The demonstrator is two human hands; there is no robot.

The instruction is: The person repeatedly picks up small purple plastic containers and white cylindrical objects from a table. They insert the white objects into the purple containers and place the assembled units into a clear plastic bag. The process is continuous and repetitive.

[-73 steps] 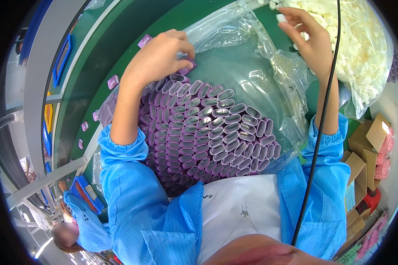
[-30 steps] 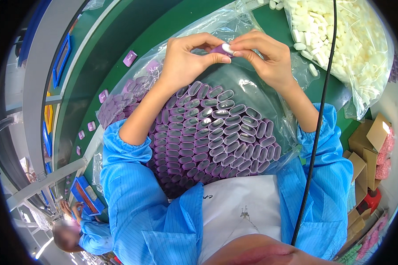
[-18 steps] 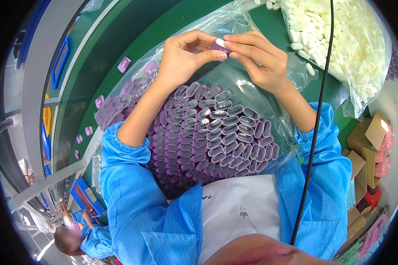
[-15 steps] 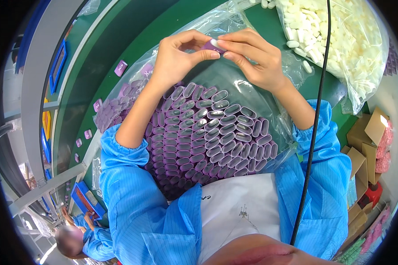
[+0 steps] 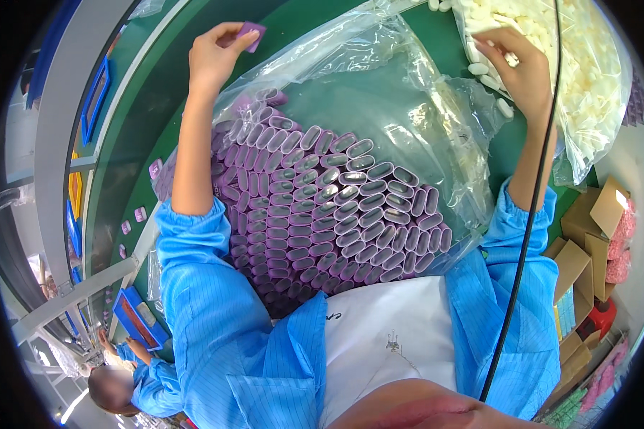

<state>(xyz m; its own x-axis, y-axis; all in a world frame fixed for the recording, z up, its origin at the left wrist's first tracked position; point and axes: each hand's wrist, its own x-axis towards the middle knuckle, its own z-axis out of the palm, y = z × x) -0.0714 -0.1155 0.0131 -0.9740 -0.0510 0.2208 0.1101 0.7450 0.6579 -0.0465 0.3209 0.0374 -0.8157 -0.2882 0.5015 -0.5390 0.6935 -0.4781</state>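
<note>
Out at the far left, my left hand [image 5: 216, 57] pinches a small purple case [image 5: 252, 37] between thumb and fingers, above the green surface. At the far right, my right hand [image 5: 520, 70] is at the edge of a clear bag of white oval pieces [image 5: 590, 79]. Its thumb and fingertips are drawn close together beside the pieces; what they hold, if anything, is too small to make out. Between my forearms, many hollow purple oval shells [image 5: 315, 214] stand packed in rows, openings up, on a clear plastic sheet [image 5: 401, 93].
A black cable [image 5: 526, 236] hangs in front of my right forearm. Several purple cases [image 5: 140, 214] lie along the green belt [image 5: 168, 79] at left. Cardboard boxes [image 5: 583, 222] stand at right. Beside a blue tray [image 5: 139, 318] at lower left, another person [image 5: 154, 382] works.
My hands have come apart from the purple case they both held. My left hand has carried it up and left; my right hand has moved right to the white pieces.
</note>
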